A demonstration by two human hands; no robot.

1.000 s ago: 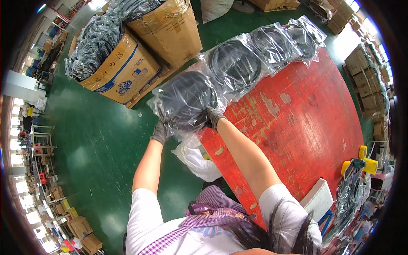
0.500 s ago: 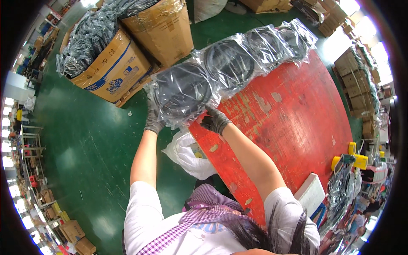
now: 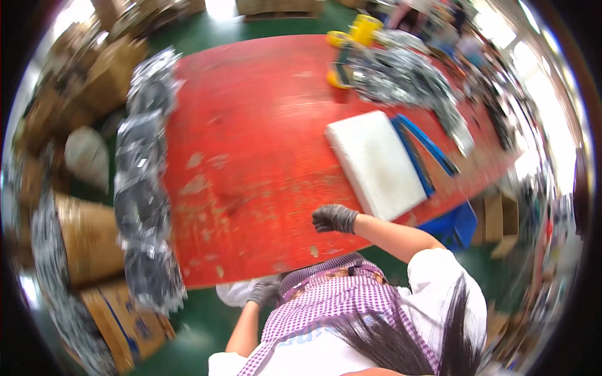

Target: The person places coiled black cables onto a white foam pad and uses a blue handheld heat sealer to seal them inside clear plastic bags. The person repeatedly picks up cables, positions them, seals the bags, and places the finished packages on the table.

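Note:
My right hand (image 3: 335, 219), in a grey glove, hovers over the red tabletop (image 3: 263, 156) near its front edge. Its fingers are curled in, with nothing visible in them. Low beside my apron, my left hand (image 3: 263, 292), also gloved, is close to a white plastic bag (image 3: 235, 293); its fingers are blurred and partly hidden. A row of clear plastic packs with dark coiled contents (image 3: 143, 200) lies along the table's left edge, away from both hands. The white foam-like block (image 3: 377, 164) rests just beyond my right hand.
Blue-and-black bars (image 3: 426, 147) lie beside the block. Behind are clear bags (image 3: 407, 78) and a dispenser with yellow tape rolls (image 3: 364, 30). Cardboard boxes (image 3: 128, 323) stand on the left. A blue bin (image 3: 453, 227) sits below the right edge; people are at the far right.
The view has swung right. Both hands have let go of the end pack in the row; the right is now over the table, the left down by my apron.

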